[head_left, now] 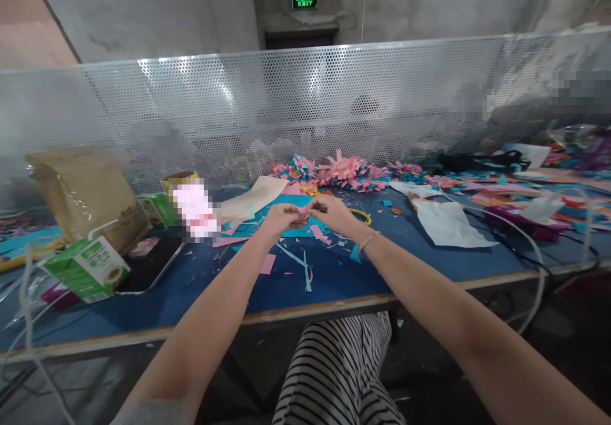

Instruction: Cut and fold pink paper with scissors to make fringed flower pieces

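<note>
Both my arms reach out over a blue table (pixel 334 278). My left hand (pixel 281 217) and my right hand (pixel 328 210) meet above it, fingers pinched on a small pink paper piece (pixel 302 209) held between them. Under the hands lies a teal paper sheet (pixel 286 229). Pink and teal paper scraps (pixel 305 271) are scattered on the table in front of them. Beyond the hands sits a pile of pink and teal paper flowers (pixel 341 170).
At the left stand a brown paper bag (pixel 86 193), a green carton (pixel 88 271) and a dark tablet (pixel 147 264). A white paper sheet (pixel 449 224) and white cables (pixel 534 247) lie to the right. A perforated metal screen (pixel 305 100) backs the table.
</note>
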Demonstrator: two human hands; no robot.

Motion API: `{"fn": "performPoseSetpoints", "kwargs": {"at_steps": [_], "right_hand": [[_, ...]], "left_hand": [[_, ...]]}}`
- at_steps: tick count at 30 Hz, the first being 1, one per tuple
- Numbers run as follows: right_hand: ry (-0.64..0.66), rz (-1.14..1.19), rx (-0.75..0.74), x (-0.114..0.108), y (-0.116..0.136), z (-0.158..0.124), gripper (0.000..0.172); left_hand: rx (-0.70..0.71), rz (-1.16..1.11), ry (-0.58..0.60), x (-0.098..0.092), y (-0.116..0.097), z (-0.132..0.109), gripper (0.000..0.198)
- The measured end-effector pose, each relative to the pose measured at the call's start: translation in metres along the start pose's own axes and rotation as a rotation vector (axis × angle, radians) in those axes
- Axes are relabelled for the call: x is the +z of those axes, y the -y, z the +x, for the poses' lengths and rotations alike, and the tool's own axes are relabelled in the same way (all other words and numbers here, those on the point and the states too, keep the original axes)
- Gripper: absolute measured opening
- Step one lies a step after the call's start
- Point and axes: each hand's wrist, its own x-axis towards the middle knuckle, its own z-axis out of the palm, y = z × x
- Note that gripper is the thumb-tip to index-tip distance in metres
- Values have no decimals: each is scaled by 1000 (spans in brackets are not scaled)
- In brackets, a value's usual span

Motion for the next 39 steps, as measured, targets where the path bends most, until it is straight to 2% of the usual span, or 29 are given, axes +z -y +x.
{"fn": "performPoseSetpoints", "kwargs": {"at_steps": [9,19,25,30,39], "right_hand": [[-9,46,63,-2,3,0,13],[-33,103,103,0,6,-1,12],[-27,148,114,2,5,0,11],[-107,267,118,4,0,2,17],[-89,331,138,3,-2,3,19]], "left_hand": [[83,60,54,3,0,-2,24],[96,142,12,2,1,1,11],[54,98,-19,3,1,2,12],[18,37,-23,4,1,-1,13],[25,-2,30,7,-1,-2,14]]}}
